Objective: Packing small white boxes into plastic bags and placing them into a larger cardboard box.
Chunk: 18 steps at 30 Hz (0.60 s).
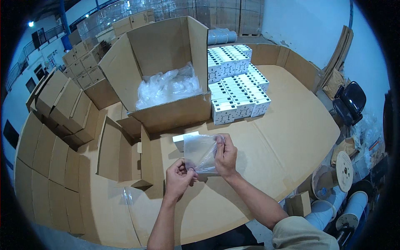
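A clear plastic bag is stretched between my two hands above the cardboard-covered table. My left hand pinches its lower left edge. At its upper right side my right hand grips it, thumb on top. Just behind the bag, a small white box rests on the table, partly covered by it. An open brown carton with raised flaps stands left of my hands. Beyond them is a large open carton holding a heap of clear plastic bags.
Stacked white boxes with dark marks stand right of the large carton. Brown cartons line the table's left side. A cardboard rim borders the far right. Beyond the table are a black chair and large spools.
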Each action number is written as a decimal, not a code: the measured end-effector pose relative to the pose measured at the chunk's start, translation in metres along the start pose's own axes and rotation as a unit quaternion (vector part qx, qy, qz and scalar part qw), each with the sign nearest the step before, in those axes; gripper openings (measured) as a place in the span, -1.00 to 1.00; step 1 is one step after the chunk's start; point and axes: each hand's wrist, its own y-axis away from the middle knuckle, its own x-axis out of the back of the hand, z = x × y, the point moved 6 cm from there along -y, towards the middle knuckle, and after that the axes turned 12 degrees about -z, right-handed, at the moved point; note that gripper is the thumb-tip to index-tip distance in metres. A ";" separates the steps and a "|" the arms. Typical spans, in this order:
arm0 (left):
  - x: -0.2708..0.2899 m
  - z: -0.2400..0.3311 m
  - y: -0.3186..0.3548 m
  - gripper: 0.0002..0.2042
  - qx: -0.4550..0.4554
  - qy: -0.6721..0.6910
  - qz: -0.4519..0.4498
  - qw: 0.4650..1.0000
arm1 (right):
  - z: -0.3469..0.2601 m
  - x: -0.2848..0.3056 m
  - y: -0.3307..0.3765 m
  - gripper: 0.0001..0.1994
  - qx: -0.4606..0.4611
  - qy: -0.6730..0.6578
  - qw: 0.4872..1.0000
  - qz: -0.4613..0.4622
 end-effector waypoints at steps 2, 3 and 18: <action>0.001 0.000 0.000 -0.88 -0.004 -0.001 0.007 1.000 | 0.004 0.001 -0.001 -0.78 0.000 -0.002 1.000 0.013; 0.004 -0.002 0.000 -0.87 -0.015 -0.004 0.012 1.000 | 0.001 0.002 -0.001 -0.78 0.013 -0.012 1.000 0.022; 0.012 0.027 0.011 -0.80 -0.135 -0.046 0.184 0.972 | -0.018 -0.033 0.023 -0.83 0.058 -0.007 0.994 -0.091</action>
